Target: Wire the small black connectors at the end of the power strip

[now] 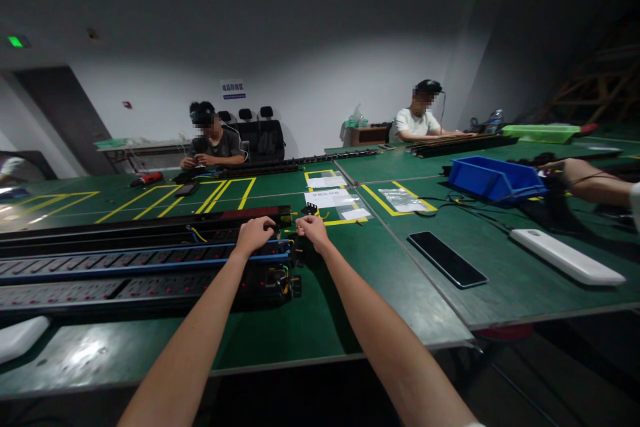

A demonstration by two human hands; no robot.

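Several long black power strips lie side by side on the green table, their ends pointing right. My left hand is closed over the right end of the blue-edged power strip, its fingers curled down against it. Just beyond that end, my right hand is closed in a pinch; what is between its fingertips is too small to make out. A short yellow wire shows between the two hands. Behind the right hand stands a small black bracket. Nearest me lies another power strip with wires showing at its end.
A phone, a white power bank and a blue bin lie to the right. Plastic bags sit inside yellow tape marks. Two people work across the table; another person's hand reaches in from the right.
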